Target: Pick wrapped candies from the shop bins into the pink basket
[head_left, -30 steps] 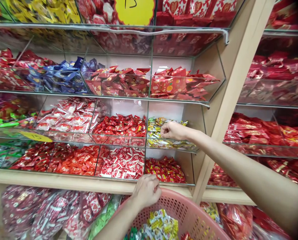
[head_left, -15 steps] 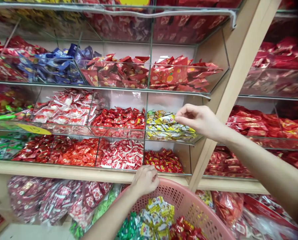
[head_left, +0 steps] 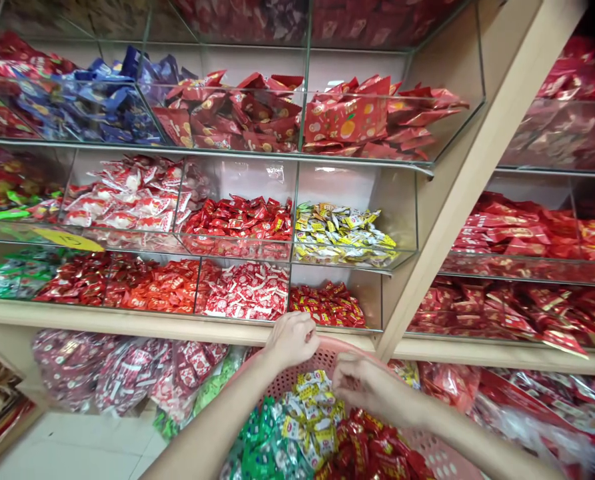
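Observation:
My left hand is closed over the far rim of a pink perforated plastic basket. Just inside that basket, my right hand hovers with curled fingers above the candies; whatever its fingertips hold is hidden. Yellow-and-white wrapped candies lie in the middle of the basket. Green wrapped candies are on their left and red wrapped candies on their right. On the shelf ahead, a clear-fronted bin holds similar yellow-and-white candies, with no hand at it.
Below that bin is a compartment of red candies. A wooden upright divides the shelving, and a wooden ledge runs along its bottom. Bulging bags of sweets sit under the ledge, with pale floor tiles nearby.
My right hand has moved down from the yellow-and-white candy bin into the basket. My left hand stays on the rim. The view has tilted slightly downward.

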### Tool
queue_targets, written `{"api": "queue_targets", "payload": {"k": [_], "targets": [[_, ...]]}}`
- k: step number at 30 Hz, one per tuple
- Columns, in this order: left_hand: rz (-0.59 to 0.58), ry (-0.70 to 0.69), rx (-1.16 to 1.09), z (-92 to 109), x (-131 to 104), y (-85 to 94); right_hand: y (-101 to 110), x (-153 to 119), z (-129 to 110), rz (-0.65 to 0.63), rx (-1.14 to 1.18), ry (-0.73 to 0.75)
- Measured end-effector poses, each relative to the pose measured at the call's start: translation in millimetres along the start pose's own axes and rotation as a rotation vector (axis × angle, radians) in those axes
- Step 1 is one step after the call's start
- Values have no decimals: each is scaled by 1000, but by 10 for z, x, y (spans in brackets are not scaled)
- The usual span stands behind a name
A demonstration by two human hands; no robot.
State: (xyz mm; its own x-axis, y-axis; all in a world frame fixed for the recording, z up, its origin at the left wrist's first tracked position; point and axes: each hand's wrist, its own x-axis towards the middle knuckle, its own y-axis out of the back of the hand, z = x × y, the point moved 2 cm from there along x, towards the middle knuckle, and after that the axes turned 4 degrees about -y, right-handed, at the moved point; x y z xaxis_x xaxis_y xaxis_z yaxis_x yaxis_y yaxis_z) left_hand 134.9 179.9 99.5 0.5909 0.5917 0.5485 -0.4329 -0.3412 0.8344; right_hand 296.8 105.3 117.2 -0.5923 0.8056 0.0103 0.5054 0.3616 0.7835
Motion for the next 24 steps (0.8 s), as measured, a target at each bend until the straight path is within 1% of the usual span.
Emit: {"api": "queue_targets", "payload": {"k": [3,8,11,13,15,17,21,24], "targets": [[2,-5,-1,-2,5,2,-153,52,90,-36,86,-49],[-3,-3,0,2,-1,14,-385,109,316,-33,156,-153],[-4,6,-5,-1,-5,10,-440,109,405,40,105,-216],[-11,9,-10,-4,-4,7,-369,102,348,118,46,-227],[-16,6,-17,-6,-3,10,-196,102,173,178,-12,-189],[-19,2,-27,-5,-5,18,68,119,-89,240,-59,-95],[-34,13,-41,-4,-9,25,748,233,-628,439,-118,166],[-36,21,-33,-8,-10,19,1226,402,-852,578,-226,260]]}}
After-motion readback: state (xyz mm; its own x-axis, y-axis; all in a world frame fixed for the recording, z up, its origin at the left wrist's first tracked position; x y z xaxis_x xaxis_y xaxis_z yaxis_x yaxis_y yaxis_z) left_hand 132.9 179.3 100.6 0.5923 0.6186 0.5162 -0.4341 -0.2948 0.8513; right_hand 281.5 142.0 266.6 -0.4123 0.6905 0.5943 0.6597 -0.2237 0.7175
